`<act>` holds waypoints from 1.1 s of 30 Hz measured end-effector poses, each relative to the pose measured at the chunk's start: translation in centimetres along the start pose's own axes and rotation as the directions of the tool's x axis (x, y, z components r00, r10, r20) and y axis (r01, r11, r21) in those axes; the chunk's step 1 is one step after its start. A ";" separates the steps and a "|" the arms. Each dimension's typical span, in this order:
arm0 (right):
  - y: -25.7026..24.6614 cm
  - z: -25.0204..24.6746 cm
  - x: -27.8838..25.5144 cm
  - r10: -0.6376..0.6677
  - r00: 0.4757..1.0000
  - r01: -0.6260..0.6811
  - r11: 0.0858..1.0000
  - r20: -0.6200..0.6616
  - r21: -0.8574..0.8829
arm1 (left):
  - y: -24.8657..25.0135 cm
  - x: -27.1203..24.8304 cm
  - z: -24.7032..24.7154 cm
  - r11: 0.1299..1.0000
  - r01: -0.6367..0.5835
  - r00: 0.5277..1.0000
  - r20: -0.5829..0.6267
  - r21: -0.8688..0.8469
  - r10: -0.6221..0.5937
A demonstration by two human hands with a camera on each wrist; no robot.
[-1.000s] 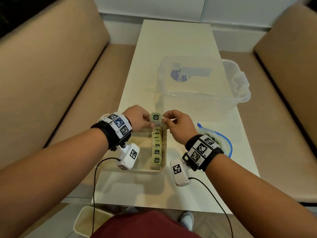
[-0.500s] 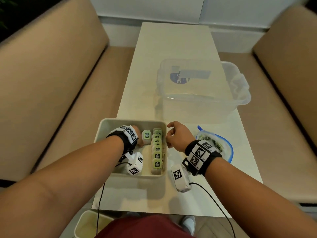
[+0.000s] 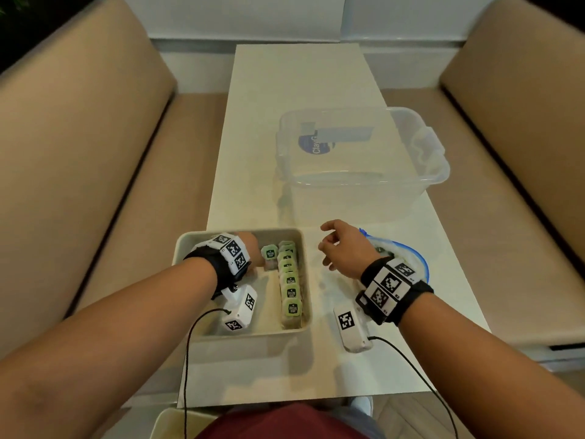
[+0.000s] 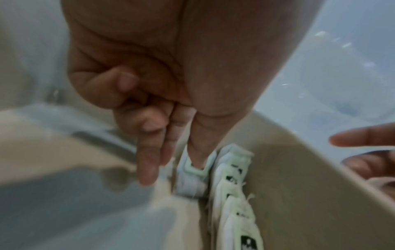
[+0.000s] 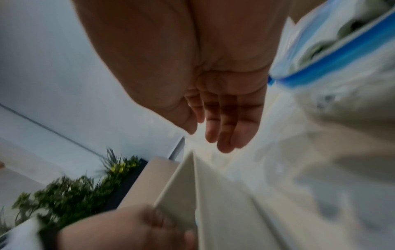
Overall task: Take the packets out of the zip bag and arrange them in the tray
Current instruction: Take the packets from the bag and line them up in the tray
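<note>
Packet (image 3: 269, 253) pinched upright in left hand (image 3: 253, 248) inside tray (image 3: 190, 245); we judge it light, soft, best held by top edge. Right hand (image 3: 343, 248) fingers relaxed, empty.

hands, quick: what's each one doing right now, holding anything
Left hand: pinching a green packet inside the tray, beside the packet row.
Right hand: open, holding nothing, between the tray and the zip bag.
</note>
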State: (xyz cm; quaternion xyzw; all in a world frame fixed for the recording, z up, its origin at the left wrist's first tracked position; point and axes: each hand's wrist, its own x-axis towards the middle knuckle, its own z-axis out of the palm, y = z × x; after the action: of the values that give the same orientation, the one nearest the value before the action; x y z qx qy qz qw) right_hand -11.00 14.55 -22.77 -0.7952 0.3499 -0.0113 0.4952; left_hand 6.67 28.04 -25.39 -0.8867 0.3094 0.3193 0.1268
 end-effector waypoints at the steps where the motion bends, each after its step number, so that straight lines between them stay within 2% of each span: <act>1: 0.5 -1.0 0.0 -0.001 0.999 0.001 1.000 -0.036 0.007 | 0.2 -1.3 -0.8 0.999 -0.032 0.999 -0.035 0.004 0.032; 4: 2.5 -4.4 -0.1 -0.004 0.990 -0.001 0.999 -0.139 -0.037 | 2.5 -4.5 -3.4 0.997 -0.067 0.983 -0.166 0.050 0.075; 7: 4.6 -7.7 -0.3 -0.010 0.978 -0.028 0.984 -0.209 -0.178 | 6.4 -6.8 -5.3 0.982 -0.186 0.946 -0.268 0.017 0.184; 10: 6.1 -10.0 -0.6 0.008 0.989 -0.057 0.942 -0.148 -0.331 | 12.1 -8.1 -6.0 0.937 -0.344 0.894 -0.327 -0.064 0.306; 13: 7.0 -10.9 -1.0 -0.022 0.999 0.003 0.880 -0.036 -0.475 | 17.9 -7.6 -4.6 0.894 -0.431 0.882 -0.266 -0.120 0.389; 15: 7.5 -11.2 -1.1 -0.035 0.999 0.044 0.832 0.026 -0.553 | 20.8 -6.1 -3.0 0.909 -0.408 0.901 -0.199 -0.085 0.385; 18: 8.3 -11.4 -1.1 -0.017 0.994 0.085 0.755 0.110 -0.651 | 23.0 -4.2 -0.7 0.957 -0.289 0.953 -0.100 -0.005 0.287; 20: 9.3 -12.0 -1.0 -0.008 0.988 0.110 0.728 0.151 -0.677 | 23.8 -3.5 0.8 0.974 -0.227 0.965 -0.134 -0.002 0.225; 23: 9.5 -11.3 -1.0 -0.040 0.985 0.148 0.707 0.170 -0.692 | 22.7 -3.1 2.2 0.983 -0.182 0.958 -0.231 -0.026 0.171; 27: 10.8 -11.1 -1.0 -0.095 0.981 0.183 0.744 0.170 -0.643 | 23.6 -3.6 2.9 0.972 -0.161 0.961 -0.252 -0.171 0.115; 30: 11.0 -11.1 -1.0 -0.128 0.975 0.214 0.772 0.185 -0.599 | 24.0 -3.9 2.8 0.950 -0.110 0.980 -0.192 -0.293 0.054; 33: 11.3 -11.0 -1.1 -0.150 0.978 0.202 0.843 0.143 -0.498 | 23.8 -4.4 2.9 0.939 -0.104 0.979 -0.199 -0.329 0.039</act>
State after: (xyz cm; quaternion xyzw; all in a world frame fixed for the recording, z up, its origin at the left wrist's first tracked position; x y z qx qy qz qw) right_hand -22.01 3.56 -25.80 -0.9260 0.2414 0.0754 0.2805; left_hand -12.39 12.84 -25.42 -0.9096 0.2929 0.2864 -0.0687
